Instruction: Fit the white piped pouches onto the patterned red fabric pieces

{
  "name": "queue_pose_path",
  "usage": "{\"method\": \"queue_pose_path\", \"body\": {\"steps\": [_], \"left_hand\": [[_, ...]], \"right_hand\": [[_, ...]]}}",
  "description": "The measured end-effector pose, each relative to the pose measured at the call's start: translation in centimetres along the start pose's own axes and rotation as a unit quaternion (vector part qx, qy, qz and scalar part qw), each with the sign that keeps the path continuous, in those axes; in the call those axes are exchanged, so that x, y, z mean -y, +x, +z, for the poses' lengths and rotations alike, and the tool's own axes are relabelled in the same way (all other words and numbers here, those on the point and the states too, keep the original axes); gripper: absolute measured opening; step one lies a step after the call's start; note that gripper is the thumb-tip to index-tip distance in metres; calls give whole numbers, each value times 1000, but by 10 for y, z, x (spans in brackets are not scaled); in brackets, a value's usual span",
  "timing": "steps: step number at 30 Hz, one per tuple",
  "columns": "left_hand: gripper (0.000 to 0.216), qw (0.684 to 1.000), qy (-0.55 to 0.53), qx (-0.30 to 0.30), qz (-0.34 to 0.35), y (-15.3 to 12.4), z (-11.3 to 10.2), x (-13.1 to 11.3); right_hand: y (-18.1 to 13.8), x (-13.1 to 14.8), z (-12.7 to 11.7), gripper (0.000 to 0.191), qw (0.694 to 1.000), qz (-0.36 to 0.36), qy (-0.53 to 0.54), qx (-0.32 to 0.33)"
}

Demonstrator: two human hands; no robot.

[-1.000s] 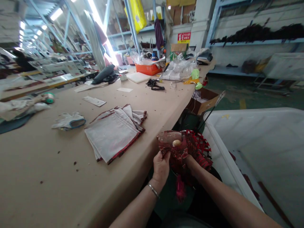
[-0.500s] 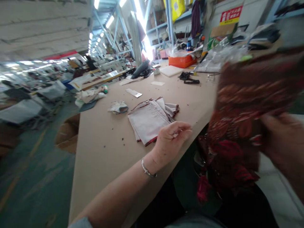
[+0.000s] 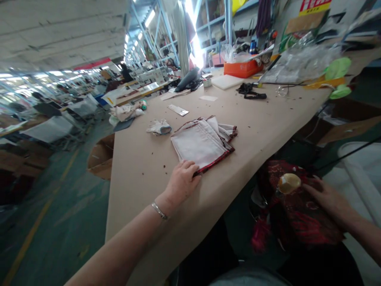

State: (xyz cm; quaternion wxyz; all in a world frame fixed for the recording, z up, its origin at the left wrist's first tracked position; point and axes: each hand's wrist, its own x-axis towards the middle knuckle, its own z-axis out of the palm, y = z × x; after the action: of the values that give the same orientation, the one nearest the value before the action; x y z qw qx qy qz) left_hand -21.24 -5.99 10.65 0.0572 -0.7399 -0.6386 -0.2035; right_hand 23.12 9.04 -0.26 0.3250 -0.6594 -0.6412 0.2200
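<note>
Pale woven fabric pieces (image 3: 202,143), edged in dark red and stacked flat close to the front edge of the tan worktable (image 3: 143,171), lie under my left hand (image 3: 183,182), whose fingers rest on the stack's nearest corner without closing on it. My right hand (image 3: 326,198) lies flat and unclenched on red patterned cloth (image 3: 297,218) bunched in the lap below the table edge, beside a small cream-coloured object (image 3: 288,182) I cannot identify. I judge the stack light, limp and apt to slide layer over layer, so best taken by pinching that corner through all plies.
</note>
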Motion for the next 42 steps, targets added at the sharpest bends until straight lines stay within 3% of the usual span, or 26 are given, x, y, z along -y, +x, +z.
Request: {"method": "queue_pose_path", "body": {"steps": [2,4,8,10,13,15,19,22,26,28,31,34,36,37,40,42], "left_hand": [[9,999,34,25,-2,5,2,-3],[11,998,46,38,-7,8,2,-5],[14,999,16,42,-18,11,0,-2],[13,998,-26,43,-26,12,-1,1],[13,994,-95,44,-28,11,0,9],[14,991,-125,41,-23,12,1,14],[22,995,-81,31,-55,15,2,14],[20,997,4,23,-74,19,-4,-2],[16,998,49,-18,-24,16,-25,-32],[17,998,47,-39,7,9,-36,-44],[15,998,31,-59,16,-2,-43,-50],[8,994,-54,-58,-75,-6,-33,-53],[6,958,-221,-50,-176,-4,-22,-62],[5,916,-331,-55,-221,-1,-16,-70],[12,721,-622,-99,-288,10,-4,-106],[20,604,-731,-97,-304,17,4,-131]], "right_hand": [[1,6,3,40,998,57,-9,-5],[-5,34,-5,45,998,37,34,-35],[-45,128,-28,26,983,-139,104,-63],[-68,169,-32,19,952,-265,144,-47],[-90,201,-20,17,889,-413,191,43],[-95,210,-3,17,863,-454,189,115],[-90,228,35,13,841,-485,166,174],[-82,255,59,19,836,-523,94,139],[-65,289,79,34,833,-534,-90,110],[-54,295,79,30,833,-510,-176,120],[-41,288,60,26,863,-433,-233,116],[-49,267,26,29,898,-395,-174,82],[-66,246,8,28,901,-408,-135,51],[-76,234,3,26,901,-410,-134,43],[-105,195,3,19,911,-368,-161,90],[-116,170,9,20,931,-299,-143,156]]}}
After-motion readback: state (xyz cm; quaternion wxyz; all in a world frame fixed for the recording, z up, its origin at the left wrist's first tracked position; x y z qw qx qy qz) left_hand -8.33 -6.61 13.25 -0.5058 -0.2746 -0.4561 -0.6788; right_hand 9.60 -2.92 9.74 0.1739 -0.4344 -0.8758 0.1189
